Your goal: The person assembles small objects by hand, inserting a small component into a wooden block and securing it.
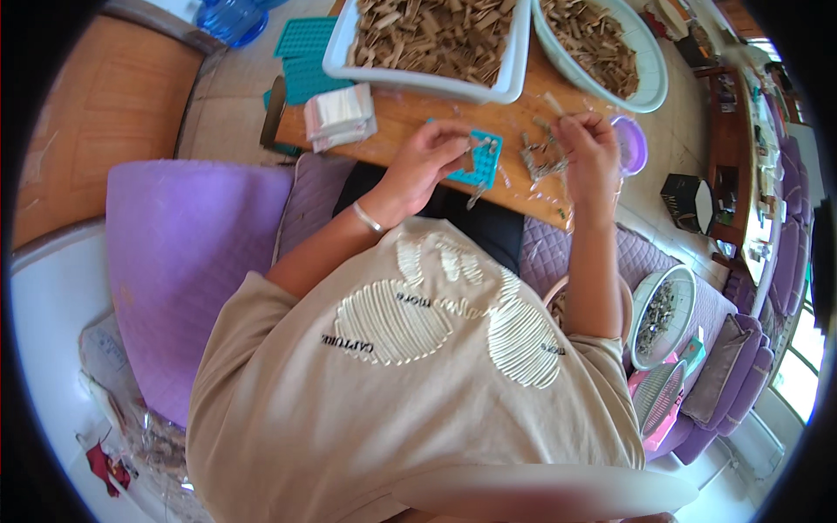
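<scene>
My left hand (429, 166), with a pale bracelet at the wrist, is closed in a pinch over the left side of a small teal perforated tray (486, 159). Whatever its fingertips hold is too small to make out. Small metallic-looking pieces lie at the tray's edges. To the right, my right hand (589, 150) is raised above the wooden table (410, 131), thumb and fingers pinched together. A thin pale strip (554, 104) shows at its fingertips. Between the hands, a loose pile of small greyish pieces (542, 159) lies on the table.
A white bin (514, 87) and a pale round basket (654, 91) hold many brown pieces. Left are a stack of pink-white packets (340, 115) and teal trays (305, 80). A purple bowl (639, 146) stands right. Beside me, a basket (689, 292) of dark bits rests on the sofa.
</scene>
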Available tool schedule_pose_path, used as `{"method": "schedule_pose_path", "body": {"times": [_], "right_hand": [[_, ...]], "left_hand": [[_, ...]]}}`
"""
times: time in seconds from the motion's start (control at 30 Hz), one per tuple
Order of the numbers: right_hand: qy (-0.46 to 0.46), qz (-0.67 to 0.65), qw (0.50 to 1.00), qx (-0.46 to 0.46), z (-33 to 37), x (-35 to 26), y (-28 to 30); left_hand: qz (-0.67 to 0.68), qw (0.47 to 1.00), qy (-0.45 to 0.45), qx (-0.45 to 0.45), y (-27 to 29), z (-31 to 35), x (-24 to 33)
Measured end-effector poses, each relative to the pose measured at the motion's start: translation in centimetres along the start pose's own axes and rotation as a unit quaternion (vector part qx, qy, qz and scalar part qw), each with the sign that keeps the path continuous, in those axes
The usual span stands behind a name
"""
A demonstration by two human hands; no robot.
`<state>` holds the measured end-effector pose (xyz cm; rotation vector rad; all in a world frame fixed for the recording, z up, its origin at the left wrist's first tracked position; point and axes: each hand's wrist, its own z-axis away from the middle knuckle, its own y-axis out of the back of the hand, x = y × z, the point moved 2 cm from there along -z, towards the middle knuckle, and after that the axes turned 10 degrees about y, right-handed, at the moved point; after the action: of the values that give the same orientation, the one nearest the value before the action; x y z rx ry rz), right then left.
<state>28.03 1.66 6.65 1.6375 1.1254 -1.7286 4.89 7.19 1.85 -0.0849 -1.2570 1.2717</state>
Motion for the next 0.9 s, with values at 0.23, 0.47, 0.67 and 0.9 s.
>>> {"method": "schedule_pose_path", "body": {"times": [0.23,0.47,0.67,0.9], "right_hand": [[0.083,-0.038,0.995,0.039,9.7,2.8,-6.9],[0.101,-0.021,0.995,-0.004,11.7,3.4,-8.1],[0.122,0.037,0.99,-0.053,11.4,3.9,-7.6],[0.123,0.06,0.987,-0.082,11.3,3.4,-7.2]], "left_hand": [[-0.025,0.997,-0.066,-0.033,-0.2,0.9,-0.4],[-0.071,0.988,-0.13,-0.041,-0.3,2.2,-0.2],[-0.097,0.985,-0.137,-0.037,-0.4,2.7,0.1],[-0.116,0.984,-0.133,-0.029,-0.5,2.6,-0.1]]}}
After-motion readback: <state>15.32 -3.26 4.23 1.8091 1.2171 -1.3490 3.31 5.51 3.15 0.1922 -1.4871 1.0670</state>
